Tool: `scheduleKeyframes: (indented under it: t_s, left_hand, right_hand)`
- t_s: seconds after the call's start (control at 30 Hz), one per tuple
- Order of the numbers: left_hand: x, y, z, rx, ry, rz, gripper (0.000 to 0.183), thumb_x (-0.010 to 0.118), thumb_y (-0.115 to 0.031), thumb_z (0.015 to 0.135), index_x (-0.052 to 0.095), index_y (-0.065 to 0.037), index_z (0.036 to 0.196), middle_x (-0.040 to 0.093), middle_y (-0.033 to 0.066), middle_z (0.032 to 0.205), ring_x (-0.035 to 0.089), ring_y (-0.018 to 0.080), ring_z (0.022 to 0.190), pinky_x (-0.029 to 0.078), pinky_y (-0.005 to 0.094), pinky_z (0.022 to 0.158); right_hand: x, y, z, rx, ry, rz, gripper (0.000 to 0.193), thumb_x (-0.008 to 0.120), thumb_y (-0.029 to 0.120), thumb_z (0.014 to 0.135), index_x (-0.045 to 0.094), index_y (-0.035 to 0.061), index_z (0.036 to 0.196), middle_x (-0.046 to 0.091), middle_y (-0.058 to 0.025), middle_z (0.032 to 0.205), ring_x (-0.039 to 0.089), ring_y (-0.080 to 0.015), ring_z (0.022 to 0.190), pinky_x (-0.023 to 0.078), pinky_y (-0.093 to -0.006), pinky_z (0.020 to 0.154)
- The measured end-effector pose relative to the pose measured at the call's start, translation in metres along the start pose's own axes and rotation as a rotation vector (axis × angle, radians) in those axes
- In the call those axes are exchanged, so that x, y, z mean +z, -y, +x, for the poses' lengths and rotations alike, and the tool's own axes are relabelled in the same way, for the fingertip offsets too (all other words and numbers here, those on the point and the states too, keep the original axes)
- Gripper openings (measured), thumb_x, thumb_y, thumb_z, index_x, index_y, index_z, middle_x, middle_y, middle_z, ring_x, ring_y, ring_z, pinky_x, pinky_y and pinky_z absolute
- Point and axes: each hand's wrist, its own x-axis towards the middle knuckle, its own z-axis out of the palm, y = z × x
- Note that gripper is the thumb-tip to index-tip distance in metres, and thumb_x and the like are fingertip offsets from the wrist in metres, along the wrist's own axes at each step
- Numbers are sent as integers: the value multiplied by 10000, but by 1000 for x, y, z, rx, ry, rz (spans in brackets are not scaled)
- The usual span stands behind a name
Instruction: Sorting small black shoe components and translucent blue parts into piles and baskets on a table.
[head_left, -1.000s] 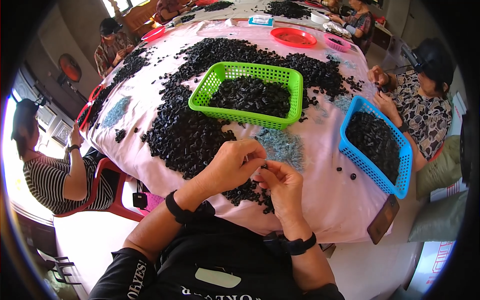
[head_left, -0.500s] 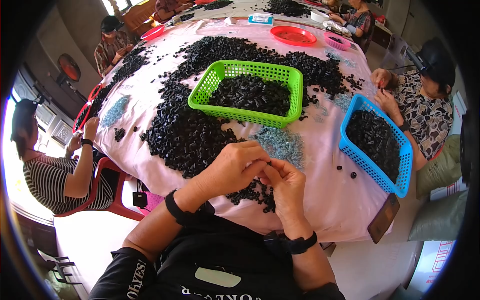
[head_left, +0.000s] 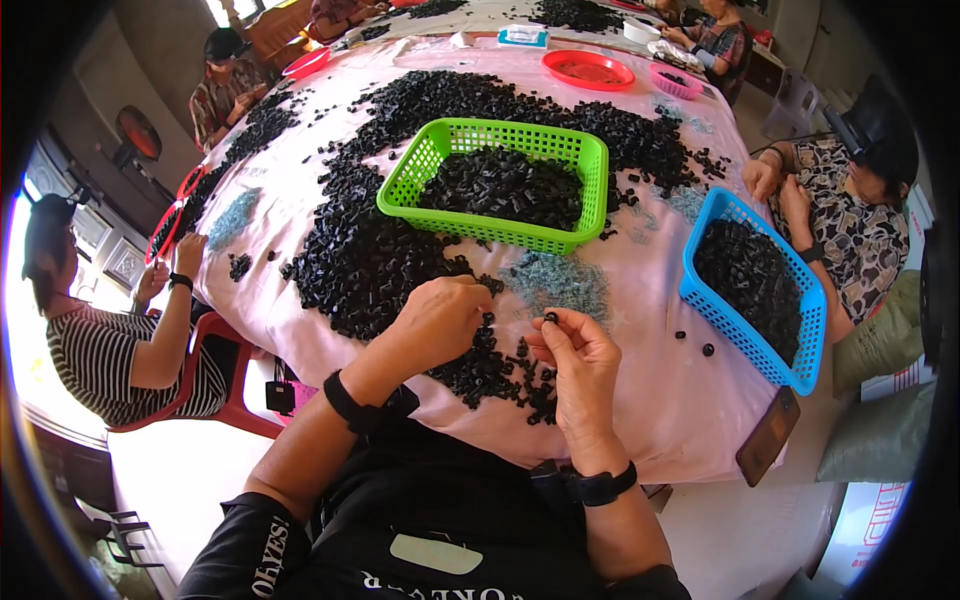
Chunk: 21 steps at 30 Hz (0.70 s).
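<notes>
The small black piece [head_left: 551, 317] is pinched at the fingertips of the right hand [head_left: 583, 362], above the pink cloth [head_left: 660, 410]; it seems light and stiff, best held by its sides; the left hand [head_left: 438, 318] curls near the black pile [head_left: 362, 272]; its grip I cannot tell.

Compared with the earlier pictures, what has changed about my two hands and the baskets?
Your left hand moved left and slightly forward, away from your right hand, toward the black pile. Your right hand shifted slightly right and holds a small black piece; the left hand seems to have let go of it. The green basket and blue basket stayed in place.
</notes>
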Motion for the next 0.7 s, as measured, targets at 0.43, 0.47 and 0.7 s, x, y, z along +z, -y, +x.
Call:
scheduleKeyframes:
  t_s: [0.43,0.47,0.7]
  left_hand:
    - [-4,5,-1,-66,58,91,105,645,-25,742,674,-35,843,651,137,839,656,353,849,522,433,742]
    - [-3,5,-1,-65,63,106,115,645,-24,739,674,-38,849,654,135,849,656,351,865,524,431,747]
    - [4,5,0,-72,79,131,124,639,-20,733,650,-24,856,650,146,865,645,364,897,517,453,764]
  right_hand:
    - [0,-2,0,-13,17,8,117,659,28,946,681,-22,1051,700,-55,922,686,-126,805,548,-238,708]
    - [0,-2,0,-13,18,8,117,659,28,946,681,-22,1051,700,-55,922,686,-126,805,548,-238,708]
    - [1,-2,-2,4,21,4,125,666,25,942,684,-24,1055,709,-62,930,684,-118,809,544,-233,714]
